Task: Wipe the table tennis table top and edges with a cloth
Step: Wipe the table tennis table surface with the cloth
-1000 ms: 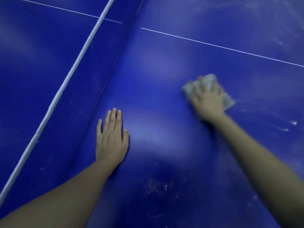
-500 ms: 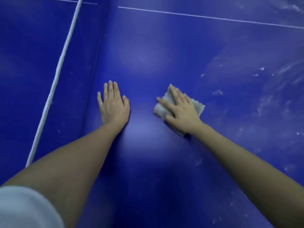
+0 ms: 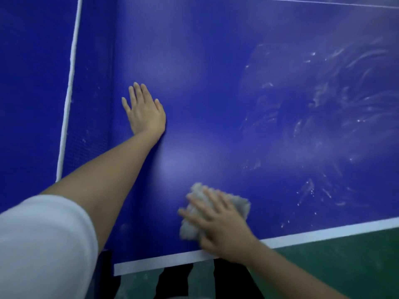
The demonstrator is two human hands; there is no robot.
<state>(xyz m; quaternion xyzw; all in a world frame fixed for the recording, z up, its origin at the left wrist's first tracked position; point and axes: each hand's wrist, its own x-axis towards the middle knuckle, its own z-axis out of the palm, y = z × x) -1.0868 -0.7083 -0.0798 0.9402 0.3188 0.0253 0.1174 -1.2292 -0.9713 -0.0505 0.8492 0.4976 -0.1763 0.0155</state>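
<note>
Down in the lower middle of the frame, the crumpled grey cloth (image 3: pixel 241 205) lay on the blue table tennis surface (image 3: pixel 216 93), just inside its white edge line (image 3: pixel 323 232). The right hand (image 3: pixel 220 225) pressed on it, grip apart with fingers spread flat. The left hand (image 3: pixel 146 113), grip likewise apart, rested palm-down at centre left beside the white-banded net (image 3: pixel 69 100). Whitish smears (image 3: pixel 334 93) streaked the upper right.

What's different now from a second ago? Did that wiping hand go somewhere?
The right hand, pressing the cloth flat, swept it back across the table toward the person; it now sits close to the white edge line. Nothing was picked up or let go. The left hand stayed flat on the table beside the net.
</note>
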